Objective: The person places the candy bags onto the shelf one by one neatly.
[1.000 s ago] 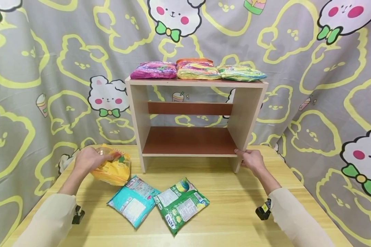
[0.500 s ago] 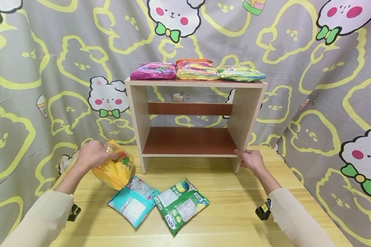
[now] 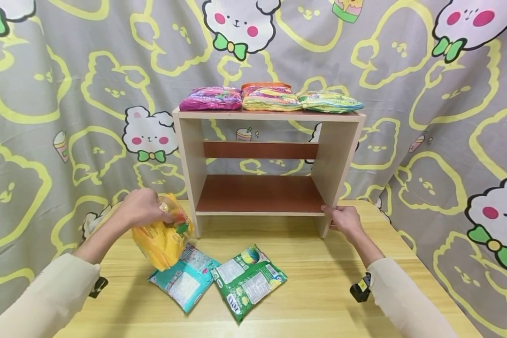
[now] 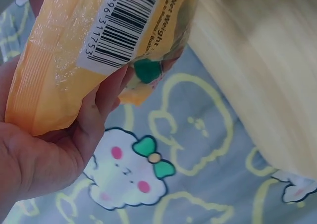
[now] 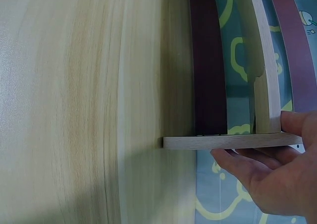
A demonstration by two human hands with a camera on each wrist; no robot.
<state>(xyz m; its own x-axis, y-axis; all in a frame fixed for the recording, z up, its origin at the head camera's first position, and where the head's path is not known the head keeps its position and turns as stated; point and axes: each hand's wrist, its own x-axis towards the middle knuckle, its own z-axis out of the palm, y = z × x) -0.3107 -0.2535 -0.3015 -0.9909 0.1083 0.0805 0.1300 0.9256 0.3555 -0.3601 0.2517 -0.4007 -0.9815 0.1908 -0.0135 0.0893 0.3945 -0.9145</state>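
Note:
My left hand point(image 3: 144, 209) grips a yellow snack bag point(image 3: 160, 246) by its upper part, to the left of the small wooden shelf point(image 3: 257, 193). The bag hangs tilted over the far end of a teal snack packet point(image 3: 183, 284) on the table. In the left wrist view the fingers curl round the bag, and a barcode label point(image 4: 121, 26) shows on it. With thumb and fingers on either side, my right hand point(image 3: 344, 219) holds the shelf's right side panel point(image 5: 223, 142) at the height of the lower board. A green snack packet point(image 3: 249, 281) lies beside the teal one.
Along the shelf's top board lie a purple packet point(image 3: 211, 98), an orange and yellow packet point(image 3: 270, 97) and a green and yellow packet point(image 3: 330, 102). A patterned curtain point(image 3: 88, 94) hangs behind the wooden table point(image 3: 312, 291).
My left hand has carried the yellow bag rightward, from beside the teal packet to partly above it, and the bag has tilted. My right hand keeps its hold on the shelf panel.

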